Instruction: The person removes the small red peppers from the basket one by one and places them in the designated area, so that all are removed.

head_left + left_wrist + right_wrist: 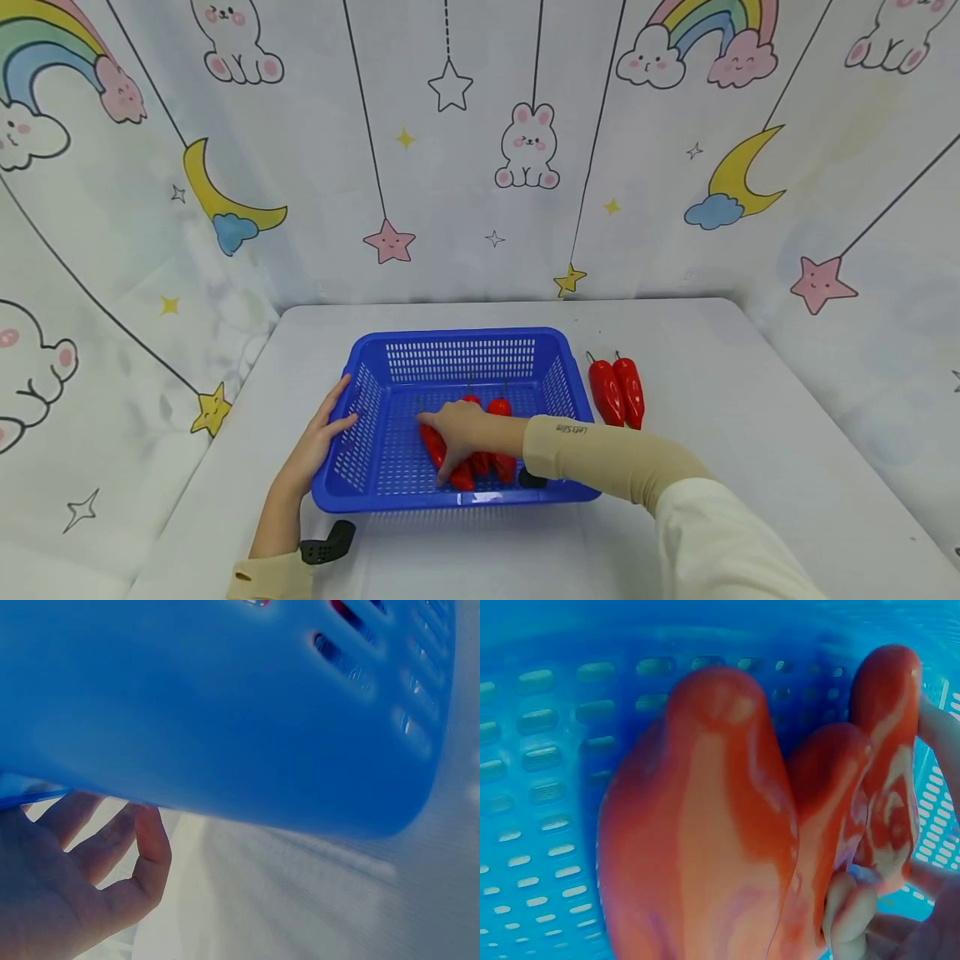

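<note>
A blue plastic basket with slotted walls holds several glossy red chili peppers. My right hand reaches down into it, thumb and fingers around the leftmost pepper. In the right wrist view, fingers curl at the side of that pepper, and two other peppers lie beside it. My left hand holds the basket's left rim from outside. From the left wrist, that hand shows bent digits meeting the rim; part of the fingers is hidden behind the basket.
Two more red peppers lie side by side on the white table, just right of the basket. A printed cloth wall stands behind the table and along its sides. Dark wrist straps are on my arms.
</note>
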Tool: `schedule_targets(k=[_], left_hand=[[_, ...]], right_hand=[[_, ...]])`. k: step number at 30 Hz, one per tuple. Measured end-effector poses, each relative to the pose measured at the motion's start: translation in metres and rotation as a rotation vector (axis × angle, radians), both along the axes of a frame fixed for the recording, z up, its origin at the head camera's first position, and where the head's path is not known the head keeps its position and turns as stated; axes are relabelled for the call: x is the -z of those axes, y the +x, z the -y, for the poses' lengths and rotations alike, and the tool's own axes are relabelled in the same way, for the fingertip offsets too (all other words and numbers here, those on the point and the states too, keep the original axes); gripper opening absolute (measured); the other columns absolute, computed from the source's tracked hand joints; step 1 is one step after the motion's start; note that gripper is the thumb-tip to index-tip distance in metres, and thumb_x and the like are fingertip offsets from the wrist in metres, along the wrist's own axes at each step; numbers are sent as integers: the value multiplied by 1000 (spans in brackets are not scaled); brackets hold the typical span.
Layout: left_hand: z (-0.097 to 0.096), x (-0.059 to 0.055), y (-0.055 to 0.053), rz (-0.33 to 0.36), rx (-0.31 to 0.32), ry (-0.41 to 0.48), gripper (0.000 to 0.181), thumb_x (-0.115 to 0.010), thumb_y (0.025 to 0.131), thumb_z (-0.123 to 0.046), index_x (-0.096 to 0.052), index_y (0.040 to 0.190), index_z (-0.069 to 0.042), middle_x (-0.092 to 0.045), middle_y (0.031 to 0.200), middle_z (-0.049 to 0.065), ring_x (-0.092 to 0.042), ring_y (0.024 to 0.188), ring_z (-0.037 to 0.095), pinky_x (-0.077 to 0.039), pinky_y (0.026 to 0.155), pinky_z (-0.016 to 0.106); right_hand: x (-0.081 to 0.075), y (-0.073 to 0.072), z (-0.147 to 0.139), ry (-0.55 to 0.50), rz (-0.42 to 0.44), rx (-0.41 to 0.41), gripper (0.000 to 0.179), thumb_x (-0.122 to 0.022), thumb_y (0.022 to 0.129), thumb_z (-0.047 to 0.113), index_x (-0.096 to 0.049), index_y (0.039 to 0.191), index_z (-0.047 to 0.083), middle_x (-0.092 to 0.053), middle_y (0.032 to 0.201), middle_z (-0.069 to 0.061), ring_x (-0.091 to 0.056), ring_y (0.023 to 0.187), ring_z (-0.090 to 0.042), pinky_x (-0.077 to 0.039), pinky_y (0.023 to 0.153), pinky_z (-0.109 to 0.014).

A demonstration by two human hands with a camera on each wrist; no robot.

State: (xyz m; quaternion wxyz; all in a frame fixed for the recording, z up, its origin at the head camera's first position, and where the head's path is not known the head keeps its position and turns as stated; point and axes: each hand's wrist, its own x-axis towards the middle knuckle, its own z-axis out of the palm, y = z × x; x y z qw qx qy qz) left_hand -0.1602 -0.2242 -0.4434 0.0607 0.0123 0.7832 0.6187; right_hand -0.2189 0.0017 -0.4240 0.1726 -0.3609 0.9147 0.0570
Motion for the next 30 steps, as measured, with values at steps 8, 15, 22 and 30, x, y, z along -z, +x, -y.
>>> schedule_targets(k=[8,15,22,30], left_hand=[[-1,1,-1,10,-5,6,61,-40,95,-21,-10,148,-29,0,153,11,-7,135,42,-15,99,64],[0,0,0,9,-9,0,61,-39,95,-20,-10,148,-29,0,153,11,-7,135,42,-15,99,64],[0,-1,1,7,-7,-2,61,-40,95,-21,-10,148,-28,0,153,12,-8,135,43,-16,99,64],[0,-2,1,9,5,5,61,-38,95,-21,-9,148,-28,2,153,11,-5,135,42,-13,99,65]], right_hand=[[4,1,1,-54,67,4,95,-80,57,53,-36,139,30,-58,91,1,-56,83,-12,-52,66,-29],[1,-5,-2,-157,137,27,94,-83,57,46,-36,138,29,-57,95,0,-55,86,-12,-50,65,-27],[-9,-10,-9,-271,229,51,88,-83,61,39,-38,135,27,-54,99,-1,-54,87,-13,-49,57,-21],[-27,-12,-17,-366,280,63,85,-85,60,34,-41,131,24,-53,107,-2,-53,94,-17,-50,59,-20]])
